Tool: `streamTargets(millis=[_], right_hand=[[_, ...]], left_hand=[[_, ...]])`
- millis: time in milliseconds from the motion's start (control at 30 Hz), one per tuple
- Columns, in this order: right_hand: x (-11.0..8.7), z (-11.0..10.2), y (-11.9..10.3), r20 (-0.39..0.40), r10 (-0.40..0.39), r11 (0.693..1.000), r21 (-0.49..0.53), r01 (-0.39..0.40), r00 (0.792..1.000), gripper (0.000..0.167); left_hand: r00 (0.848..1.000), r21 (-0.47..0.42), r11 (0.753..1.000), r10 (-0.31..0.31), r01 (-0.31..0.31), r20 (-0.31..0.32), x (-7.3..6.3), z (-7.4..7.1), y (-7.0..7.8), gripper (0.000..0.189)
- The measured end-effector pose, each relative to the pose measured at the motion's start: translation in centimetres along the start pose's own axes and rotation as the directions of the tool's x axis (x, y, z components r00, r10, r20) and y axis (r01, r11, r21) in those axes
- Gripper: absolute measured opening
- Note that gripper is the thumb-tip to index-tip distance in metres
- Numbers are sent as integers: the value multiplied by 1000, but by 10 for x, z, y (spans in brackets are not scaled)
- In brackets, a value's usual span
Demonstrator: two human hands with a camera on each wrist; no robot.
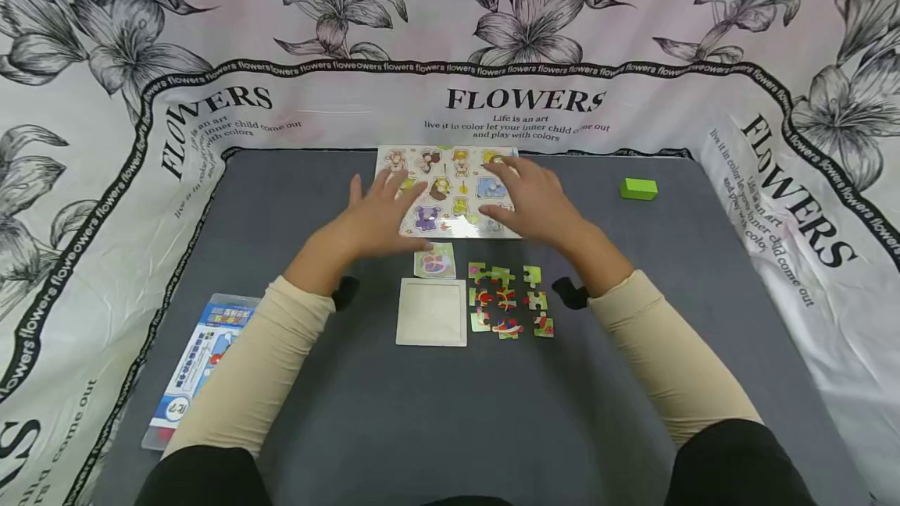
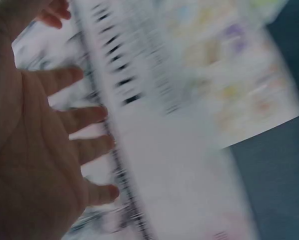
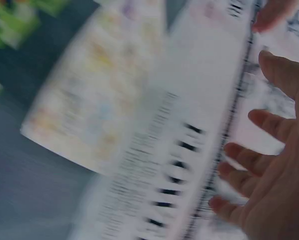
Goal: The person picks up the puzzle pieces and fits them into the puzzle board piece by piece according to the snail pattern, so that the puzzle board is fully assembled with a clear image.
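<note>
Over the sheet of printed figures (image 1: 457, 192), at the grey table's (image 1: 450, 412) far edge, the left hand (image 1: 378, 219) and right hand (image 1: 537, 201) spread their fingers wide, pinching nothing; whether any fingertip touches the sheet, I cannot tell. Both hands cover parts of its sides, and the wrist views smear its figures. Nearer lie a pale square tray (image 1: 432, 312) and puzzle pieces (image 1: 506, 299). The left sleeve (image 1: 256, 365) partly hides a blue-and-white pack (image 1: 200, 365).
</note>
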State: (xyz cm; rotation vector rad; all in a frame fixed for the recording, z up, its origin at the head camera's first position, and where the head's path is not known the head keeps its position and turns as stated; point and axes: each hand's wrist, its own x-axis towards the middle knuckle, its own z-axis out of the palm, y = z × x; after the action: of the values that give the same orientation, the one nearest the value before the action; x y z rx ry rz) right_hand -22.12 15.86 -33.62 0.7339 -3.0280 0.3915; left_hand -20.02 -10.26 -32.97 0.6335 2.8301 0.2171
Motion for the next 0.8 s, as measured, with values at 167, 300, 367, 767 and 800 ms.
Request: streamTargets(millis=[167, 300, 367, 767, 800], right_hand=[[-14, 56, 13, 37, -72, 997, 26, 71, 997, 51], [-25, 91, 19, 88, -82, 995, 62, 76, 993, 39], [-27, 103, 19, 101, -84, 994, 71, 77, 991, 36], [-27, 122, 16, 105, -96, 995, 47, 92, 990, 26], [-27, 122, 16, 106, -94, 995, 43, 90, 990, 26]], left_hand=[[989, -64, 997, 51, -43, 141, -18, 69, -11, 98], [977, -122, 992, 69, -45, 200, -35, 108, -17, 98], [976, -143, 989, 73, -44, 204, -42, 118, -21, 98], [981, -190, 981, 72, -37, 181, -50, 132, -26, 97], [981, -190, 981, 70, -35, 182, -50, 132, -27, 97]])
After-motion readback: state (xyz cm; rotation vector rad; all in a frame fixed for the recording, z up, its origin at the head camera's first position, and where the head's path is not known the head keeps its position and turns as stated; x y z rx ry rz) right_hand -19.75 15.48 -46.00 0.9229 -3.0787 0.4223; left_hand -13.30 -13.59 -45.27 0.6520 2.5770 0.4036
